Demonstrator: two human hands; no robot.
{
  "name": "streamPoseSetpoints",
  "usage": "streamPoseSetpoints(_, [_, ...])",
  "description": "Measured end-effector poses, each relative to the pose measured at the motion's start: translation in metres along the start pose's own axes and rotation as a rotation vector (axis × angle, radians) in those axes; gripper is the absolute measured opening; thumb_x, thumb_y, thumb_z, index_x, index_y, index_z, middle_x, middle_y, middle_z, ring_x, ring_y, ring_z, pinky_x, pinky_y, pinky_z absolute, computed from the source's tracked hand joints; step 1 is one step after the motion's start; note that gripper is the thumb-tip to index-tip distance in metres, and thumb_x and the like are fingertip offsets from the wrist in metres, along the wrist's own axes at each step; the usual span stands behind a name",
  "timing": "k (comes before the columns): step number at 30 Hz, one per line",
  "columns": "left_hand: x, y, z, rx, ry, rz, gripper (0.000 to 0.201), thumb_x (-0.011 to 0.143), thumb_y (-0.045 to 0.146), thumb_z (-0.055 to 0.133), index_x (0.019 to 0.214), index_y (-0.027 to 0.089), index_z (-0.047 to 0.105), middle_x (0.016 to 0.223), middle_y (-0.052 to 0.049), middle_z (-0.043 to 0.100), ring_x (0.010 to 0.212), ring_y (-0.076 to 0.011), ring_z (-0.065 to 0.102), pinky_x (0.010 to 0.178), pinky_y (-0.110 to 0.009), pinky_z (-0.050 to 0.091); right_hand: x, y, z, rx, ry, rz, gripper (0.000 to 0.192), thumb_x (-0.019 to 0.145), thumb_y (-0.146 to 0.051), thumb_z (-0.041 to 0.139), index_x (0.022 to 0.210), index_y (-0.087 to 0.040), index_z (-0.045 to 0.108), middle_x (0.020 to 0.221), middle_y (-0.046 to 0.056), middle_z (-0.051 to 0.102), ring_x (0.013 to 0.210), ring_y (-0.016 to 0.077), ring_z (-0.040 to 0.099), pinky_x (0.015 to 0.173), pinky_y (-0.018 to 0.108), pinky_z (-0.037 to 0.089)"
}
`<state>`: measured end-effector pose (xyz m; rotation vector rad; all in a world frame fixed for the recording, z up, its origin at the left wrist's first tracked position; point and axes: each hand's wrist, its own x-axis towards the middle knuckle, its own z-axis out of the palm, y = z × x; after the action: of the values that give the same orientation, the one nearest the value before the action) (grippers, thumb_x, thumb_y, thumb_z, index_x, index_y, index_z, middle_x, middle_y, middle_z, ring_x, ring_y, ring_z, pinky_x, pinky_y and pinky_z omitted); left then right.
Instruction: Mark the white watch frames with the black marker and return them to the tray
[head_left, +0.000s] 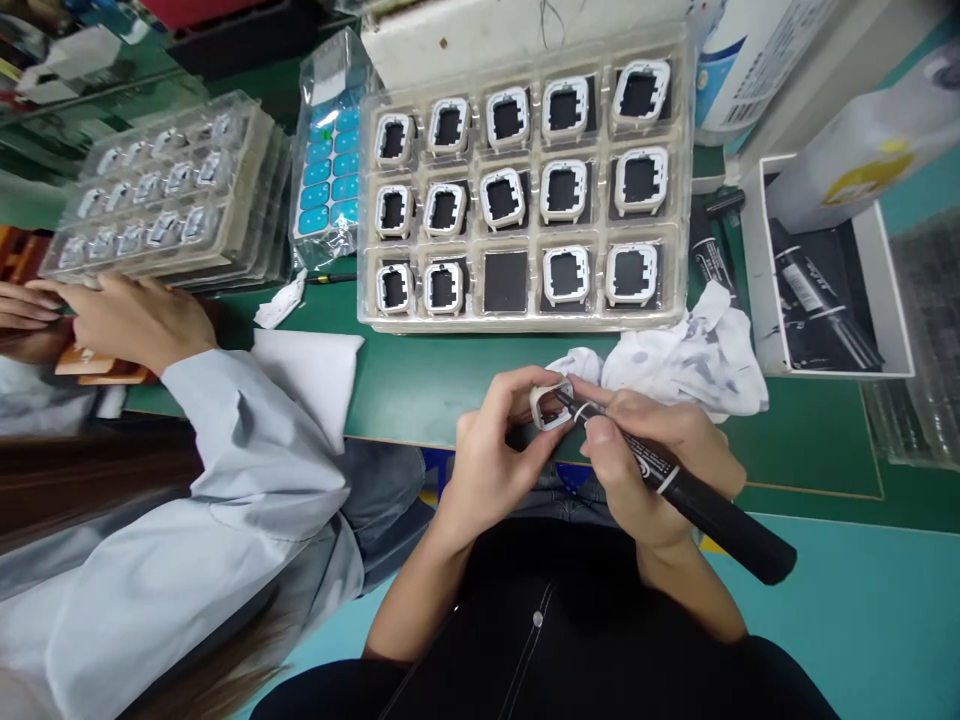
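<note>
The left hand (495, 440) pinches a white frame (551, 405) just above the table edge; the right hand (652, 450) grips a black marker (675, 485), its tip touching the frame. Beyond, a crumpled cloth (690, 360) lies on the green table (420, 385). The tray (525, 185) holds fourteen frames, one pocket empty. At left, a co-worker's hand (135, 320) rests by another tray (165, 190).

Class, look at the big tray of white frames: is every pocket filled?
No. One pocket in the tray shows only its dark bottom, without a white frame.
</note>
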<state>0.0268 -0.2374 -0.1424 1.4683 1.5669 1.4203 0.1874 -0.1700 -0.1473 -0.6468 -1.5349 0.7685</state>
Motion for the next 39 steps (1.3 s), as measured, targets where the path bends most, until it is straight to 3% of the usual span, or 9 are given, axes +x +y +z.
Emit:
streamPoseSetpoints(8, [-0.0021, -0.0012, 0.0008, 0.061, -0.005, 0.016, 0.048, 0.109, 0.014, 0.089, 0.15, 0.03, 0.07, 0.129, -0.001, 0.093, 0.107, -0.0167, 0.094, 0.099, -0.023, 0.076, 0.0043, -0.0013, 0.002, -0.002, 0.005, -0.015, 0.019, 0.106, -0.014, 0.087, 0.114, -0.029, 0.079, 0.085, -0.007, 0.083, 0.08, 0.0225, 0.093, 0.1, 0.036, 0.085])
streamPoseSetpoints(13, [-0.0029, -0.0017, 0.0035, 0.151, 0.015, 0.069, 0.048, 0.109, 0.009, 0.083, 0.152, 0.029, 0.071, 0.132, -0.001, 0.092, 0.107, -0.0155, 0.093, 0.098, -0.022, 0.074, 0.0053, -0.0048, 0.003, -0.08, 0.009, -0.027, 0.018, 0.106, -0.013, 0.086, 0.111, -0.028, 0.079, 0.096, -0.001, 0.09, 0.099, 0.0284, 0.097, 0.094, 0.032, 0.084])
streamPoseSetpoints(18, [-0.0046, -0.002, 0.0057, 0.198, 0.037, 0.074, 0.046, 0.111, 0.012, 0.081, 0.153, 0.027, 0.07, 0.131, -0.004, 0.093, 0.103, -0.0162, 0.093, 0.096, -0.024, 0.075, 0.0057, -0.0088, 0.0033, -0.201, -0.066, -0.1, 0.02, 0.105, -0.007, 0.083, 0.109, -0.026, 0.079, 0.097, 0.002, 0.092, 0.108, 0.0322, 0.097, 0.095, 0.033, 0.084])
streamPoseSetpoints(24, [-0.0056, -0.0033, 0.0044, 0.149, 0.033, 0.052, 0.049, 0.109, 0.011, 0.084, 0.153, 0.029, 0.071, 0.131, -0.002, 0.093, 0.106, -0.0152, 0.093, 0.098, -0.022, 0.074, 0.0042, -0.0061, 0.0022, -0.152, -0.011, -0.046, 0.019, 0.105, -0.012, 0.085, 0.11, -0.029, 0.079, 0.097, -0.001, 0.091, 0.103, 0.03, 0.097, 0.09, 0.033, 0.085])
streamPoseSetpoints(28, [-0.0047, -0.0023, 0.004, 0.135, 0.042, 0.049, 0.049, 0.109, 0.01, 0.085, 0.151, 0.03, 0.072, 0.127, 0.0, 0.093, 0.103, -0.0131, 0.092, 0.096, -0.019, 0.073, 0.0052, -0.0077, 0.0004, -0.154, -0.061, -0.062, 0.024, 0.103, -0.007, 0.084, 0.111, -0.029, 0.08, 0.099, 0.0, 0.092, 0.103, 0.0303, 0.097, 0.093, 0.035, 0.085])
streamPoseSetpoints(39, [-0.0016, -0.0014, 0.0015, 0.01, 0.028, -0.009, 0.042, 0.108, 0.019, 0.094, 0.145, 0.027, 0.074, 0.122, -0.003, 0.095, 0.106, -0.0181, 0.095, 0.098, -0.024, 0.076, 0.0051, -0.0051, 0.0014, -0.059, -0.005, 0.006, 0.014, 0.107, -0.016, 0.084, 0.107, -0.028, 0.076, 0.095, -0.001, 0.092, 0.095, 0.0282, 0.097, 0.088, 0.032, 0.084])
